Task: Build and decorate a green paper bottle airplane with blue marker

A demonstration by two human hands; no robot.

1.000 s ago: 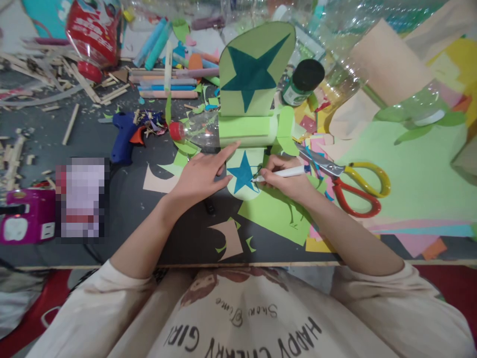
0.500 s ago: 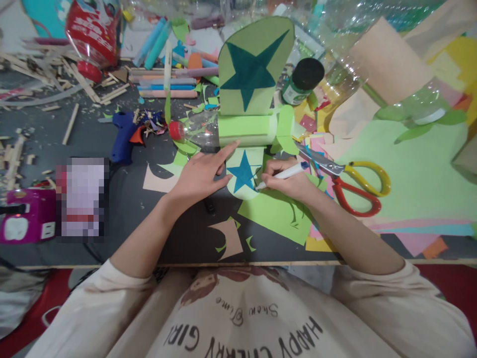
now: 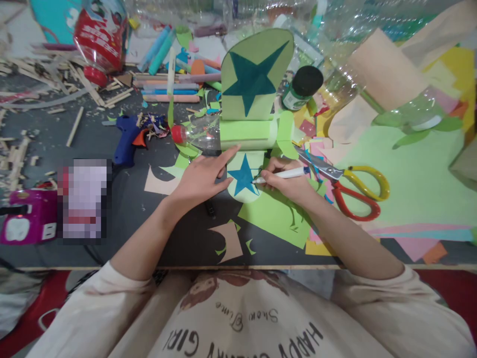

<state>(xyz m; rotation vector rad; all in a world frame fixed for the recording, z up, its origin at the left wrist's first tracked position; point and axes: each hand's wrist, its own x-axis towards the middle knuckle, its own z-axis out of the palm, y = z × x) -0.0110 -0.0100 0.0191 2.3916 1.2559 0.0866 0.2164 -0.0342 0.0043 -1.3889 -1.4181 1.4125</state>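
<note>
My right hand (image 3: pixel 283 178) is closed round a white marker (image 3: pixel 292 173), its tip on the right side of a small blue star (image 3: pixel 243 175). That star lies on a pale green paper flap (image 3: pixel 248 197) with a rounded end. My left hand (image 3: pixel 206 178) rests with fingers spread, the index finger at the lower edge of a green paper band (image 3: pixel 246 133). The band wraps a clear plastic bottle (image 3: pixel 203 133) lying on its side, red cap (image 3: pixel 178 134) to the left. Beyond it stretches a larger green wing (image 3: pixel 278 37) bearing a dark teal star (image 3: pixel 253 79).
Scissors (image 3: pixel 337 174) with red and yellow handles lie to the right, beside a dark-lidded jar (image 3: pixel 303 87). On the left are a blue glue gun (image 3: pixel 125 139), wood sticks (image 3: pixel 75 126) and a purple box (image 3: pixel 30 216). Several markers (image 3: pixel 171 92) lie behind, with paper scraps (image 3: pixel 228 241) in front.
The marker tip has moved up from the star's lower right point to the notch on its right side. My left hand has stayed in about the same place; the view has shifted slightly.
</note>
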